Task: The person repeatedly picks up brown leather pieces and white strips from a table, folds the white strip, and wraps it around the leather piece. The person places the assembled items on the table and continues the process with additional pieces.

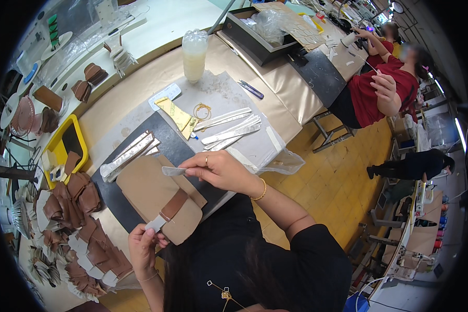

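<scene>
My left hand (144, 243) pinches the pale grey end of a brown leather strap (174, 205) with its thumb and fingers. The strap lies across a tan, round-cornered flat panel (140, 183), close to my body. Above the panel, my right hand (221, 170) is closed on a small pale strip (171, 171) between thumb and fingertips; its far end points left. Under the panel lies a black mat (107, 196). Bundled white-and-brown strips (127, 156) rest beside the panel, and loose white strips (229, 132) lie beyond my right hand.
Piles of brown leather pieces (96, 244) and a yellow tray (83, 143) stand at left. A plastic bottle (194, 57), yellow packet (178, 117) and thread snips (251, 89) lie farther back. A dark box (255, 39) is beyond. Co-workers in red (374, 86) work at far right.
</scene>
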A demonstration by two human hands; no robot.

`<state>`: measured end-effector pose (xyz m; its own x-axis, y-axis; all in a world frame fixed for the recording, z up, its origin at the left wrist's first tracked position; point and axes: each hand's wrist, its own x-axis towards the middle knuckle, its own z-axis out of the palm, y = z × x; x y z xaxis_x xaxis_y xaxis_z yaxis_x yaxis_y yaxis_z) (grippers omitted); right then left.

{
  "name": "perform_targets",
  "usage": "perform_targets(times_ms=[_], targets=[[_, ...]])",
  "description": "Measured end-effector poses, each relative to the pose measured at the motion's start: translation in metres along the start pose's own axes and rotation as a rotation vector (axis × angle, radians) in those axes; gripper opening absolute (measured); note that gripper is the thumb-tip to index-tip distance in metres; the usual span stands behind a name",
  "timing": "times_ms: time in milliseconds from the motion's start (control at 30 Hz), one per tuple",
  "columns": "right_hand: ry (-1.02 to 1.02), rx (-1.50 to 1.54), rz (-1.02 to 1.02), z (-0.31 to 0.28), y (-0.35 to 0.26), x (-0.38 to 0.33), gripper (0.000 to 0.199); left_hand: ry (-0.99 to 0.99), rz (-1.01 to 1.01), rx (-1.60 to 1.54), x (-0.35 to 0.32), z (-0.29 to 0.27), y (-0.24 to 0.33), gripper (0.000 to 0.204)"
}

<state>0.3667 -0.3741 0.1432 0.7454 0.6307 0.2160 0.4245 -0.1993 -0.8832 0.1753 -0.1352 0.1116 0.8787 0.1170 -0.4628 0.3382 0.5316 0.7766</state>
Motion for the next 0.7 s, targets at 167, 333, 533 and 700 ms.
perform_targets(times_ms=[167, 333, 533, 700], targets=[[-0.022, 0.076, 0.043, 0.000, -0.007, -0.001, 0.017, 0.008, -0.017, 0.011, 0.000, 0.007, 0.004, 0.017], [-0.020, 0.312, 0.232, -0.007, -0.013, -0.003, 0.018, 0.069, -0.056, 0.020, -0.004, 0.010, 0.007, 0.016], [-0.122, 0.391, 0.310, -0.008, -0.028, 0.006, 0.014, 0.021, -0.072, 0.040, -0.005, 0.010, 0.009, 0.018], [-0.326, 0.390, 0.410, 0.002, -0.050, 0.021, 0.009, 0.004, -0.074, 0.008, -0.006, 0.013, 0.013, 0.022]])
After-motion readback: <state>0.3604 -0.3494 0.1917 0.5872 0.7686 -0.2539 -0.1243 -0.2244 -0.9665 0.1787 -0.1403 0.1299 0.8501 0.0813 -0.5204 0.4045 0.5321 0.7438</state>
